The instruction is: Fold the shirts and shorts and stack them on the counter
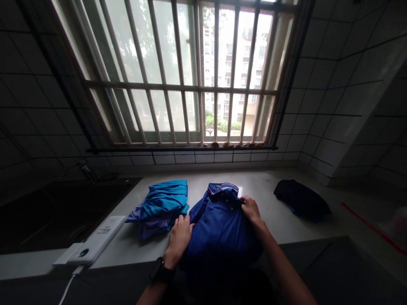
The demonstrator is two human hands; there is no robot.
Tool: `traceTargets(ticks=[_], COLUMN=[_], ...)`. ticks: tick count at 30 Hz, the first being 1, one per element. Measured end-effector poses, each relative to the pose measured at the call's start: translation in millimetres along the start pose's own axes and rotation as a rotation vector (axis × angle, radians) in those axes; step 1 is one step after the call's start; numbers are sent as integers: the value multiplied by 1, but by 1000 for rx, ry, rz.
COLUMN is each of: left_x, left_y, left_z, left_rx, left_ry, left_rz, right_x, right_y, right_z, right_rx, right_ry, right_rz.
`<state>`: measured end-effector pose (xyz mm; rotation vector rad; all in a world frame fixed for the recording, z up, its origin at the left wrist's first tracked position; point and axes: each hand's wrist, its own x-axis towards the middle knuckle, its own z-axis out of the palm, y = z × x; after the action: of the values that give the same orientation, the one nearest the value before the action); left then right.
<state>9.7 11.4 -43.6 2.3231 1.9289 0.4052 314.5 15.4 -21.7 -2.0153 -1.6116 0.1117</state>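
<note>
A dark blue polo shirt (219, 224) lies front up on the counter, its striped collar pointing toward the window and its lower part hanging over the front edge. At the shirt's left side, my left hand (180, 237), with a black watch on the wrist, has its fingers closed on the cloth. My right hand (252, 208) pinches the fabric by the right shoulder, and the fingertips are partly hidden. Left of the shirt, close to my left hand, a folded teal garment (167, 197) rests on a purple garment (152, 224).
A dark folded garment (300, 199) lies on the counter (263, 182) at the right. A white power strip (97, 239) with a cable sits near the sink (127, 184) at the left. Behind is a barred window (190, 89). A red strip (372, 226) runs at far right.
</note>
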Motion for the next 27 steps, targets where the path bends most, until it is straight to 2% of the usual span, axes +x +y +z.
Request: traceTargets(ticks=[3, 5, 8, 11, 13, 15, 19, 21, 22, 24, 26, 27], left_x=[-3, -5, -10, -13, -6, 9, 50, 61, 62, 56, 45, 39], left_y=[-1, -2, -6, -5, -1, 2, -2, -1, 2, 15, 31, 38], left_z=[1, 1, 3, -2, -16, -43, -108, -123, -123, -104, -68, -47], left_rx=[10, 27, 64, 10, -43, -54, 6, 63, 99, 161, 177, 169], left_ry=[17, 34, 17, -13, 30, 117, 241, 299, 313, 267, 94, 19], left_rz=[26, 9, -9, 16, 6, -27, -100, -146, -127, 28, 287, 356], right_x=[26, 32, 16, -14, -29, -38, -41, -40, -40, -40, -39, -39], right_y=[-2, -7, -6, 4, 11, 13, 7, 7, 9, 19, 33, 42], right_z=[-16, -19, -15, -11, -11, -11, -10, -9, -9, -12, -21, -27], right_rx=[-58, -83, -176, -292, -286, -245, -175, -66, 27, 256, 452, 513], right_ry=[64, 87, 49, -105, -198, -249, -264, -241, -238, -285, -428, -526], right_rz=[30, 46, 160, 311, 318, 285, 255, 218, 188, 127, 85, 76])
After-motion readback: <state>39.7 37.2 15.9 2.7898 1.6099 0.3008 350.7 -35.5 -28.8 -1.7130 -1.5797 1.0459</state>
